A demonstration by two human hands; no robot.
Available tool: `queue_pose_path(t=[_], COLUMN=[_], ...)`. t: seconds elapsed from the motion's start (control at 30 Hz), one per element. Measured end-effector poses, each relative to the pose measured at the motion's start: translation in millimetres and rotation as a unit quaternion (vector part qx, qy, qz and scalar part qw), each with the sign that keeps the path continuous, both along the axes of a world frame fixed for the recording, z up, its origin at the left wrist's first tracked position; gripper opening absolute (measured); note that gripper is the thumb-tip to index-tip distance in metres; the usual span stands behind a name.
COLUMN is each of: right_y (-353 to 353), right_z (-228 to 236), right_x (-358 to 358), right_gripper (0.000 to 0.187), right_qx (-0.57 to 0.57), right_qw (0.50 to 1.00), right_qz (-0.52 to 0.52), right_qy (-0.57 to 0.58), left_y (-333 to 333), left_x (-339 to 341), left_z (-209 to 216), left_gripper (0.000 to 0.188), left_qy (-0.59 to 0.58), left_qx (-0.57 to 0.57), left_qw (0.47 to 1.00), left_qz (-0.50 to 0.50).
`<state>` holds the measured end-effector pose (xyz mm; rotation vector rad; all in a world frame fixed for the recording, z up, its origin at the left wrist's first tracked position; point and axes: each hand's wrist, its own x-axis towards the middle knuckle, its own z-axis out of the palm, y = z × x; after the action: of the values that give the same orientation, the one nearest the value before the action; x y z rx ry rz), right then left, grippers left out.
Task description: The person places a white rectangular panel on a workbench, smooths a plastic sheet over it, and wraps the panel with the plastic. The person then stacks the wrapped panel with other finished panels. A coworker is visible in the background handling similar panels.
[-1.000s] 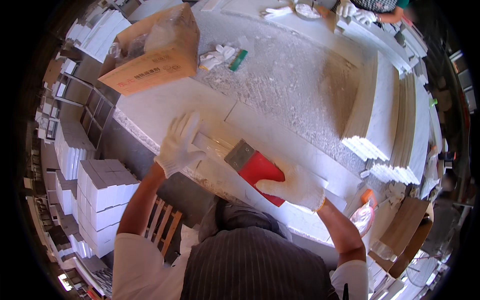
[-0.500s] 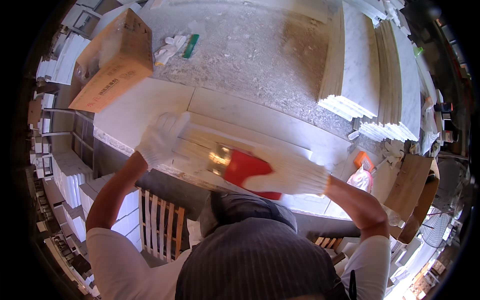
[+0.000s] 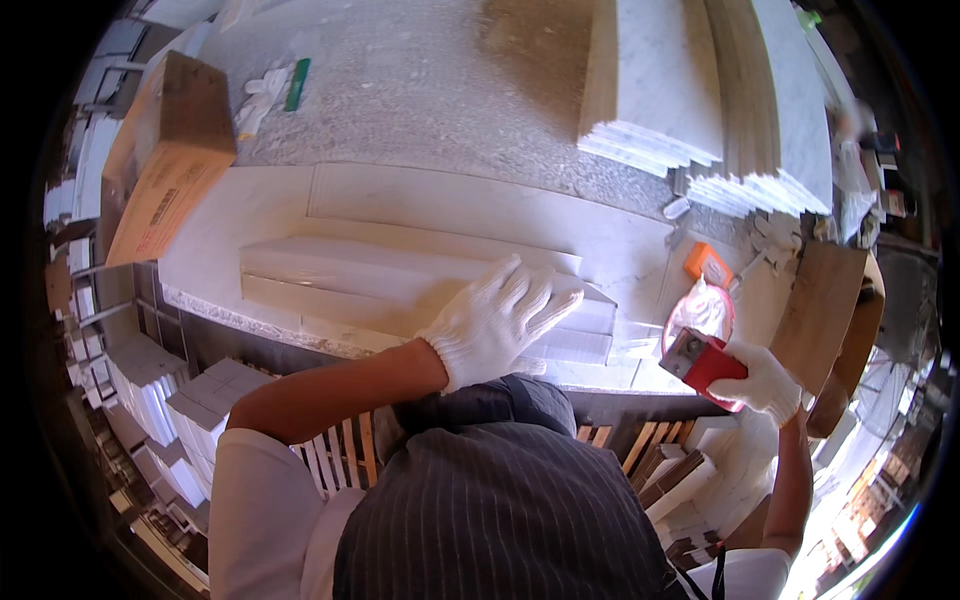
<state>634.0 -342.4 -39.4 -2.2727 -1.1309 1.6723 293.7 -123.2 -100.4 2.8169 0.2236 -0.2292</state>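
At the far left, the tan cardboard box (image 3: 172, 205) with its flaps raised stands on the dusty grey stone desk (image 3: 400, 120), well apart from both hands. To its right, and nearer the person, lies the long, flat, white-wrapped package (image 3: 335, 258) with a tan strip along its near side, resting on pale marble boards by the desk's near edge. Its long axis runs left to right, slanting a little toward the body at the right end. The white-gloved left hand (image 3: 503, 322) lies over its right part, palm down, the fingers loosely spread and pointing up and right across the axis; it grips nothing, and whether it presses on the wrapping cannot be told. Past the package's right end come a small orange block (image 3: 708, 264) and, just nearer, a round red-rimmed tub (image 3: 731, 318) with white plastic in it. Farthest right, the white-gloved right hand (image 3: 762, 385) is closed around a red tool with a grey metal head (image 3: 722, 378), the head pointing up and left, before the tub's near side. The left hand is clearly the nearer; from the right hand, the package lies leftward.
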Motion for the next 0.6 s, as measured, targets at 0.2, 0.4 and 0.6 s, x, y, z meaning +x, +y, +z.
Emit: queue_pose_path(t=[0.2,0.4,0.6], right_y=[35,55,45], right_z=[-31,-24,-32], right_x=[-55,-111,-128], right_gripper=[0.039,0.032,0.026], right_qx=[0.115,0.208,0.226], right_qw=[0.976,0.904,0.863], right_qz=[0.124,0.214,0.236], right_qy=[-0.133,-0.307,-0.386], left_y=[-20,-43,-46], left_x=[36,80,81], left_z=[-15,-10,1], left_gripper=[0.058,0.014,0.005], left_qy=[-0.103,-0.191,-0.118], left_qx=[0.074,0.042,0.086], left_qw=[0.987,0.966,0.971], left_qz=[-0.100,-0.168,-0.187])
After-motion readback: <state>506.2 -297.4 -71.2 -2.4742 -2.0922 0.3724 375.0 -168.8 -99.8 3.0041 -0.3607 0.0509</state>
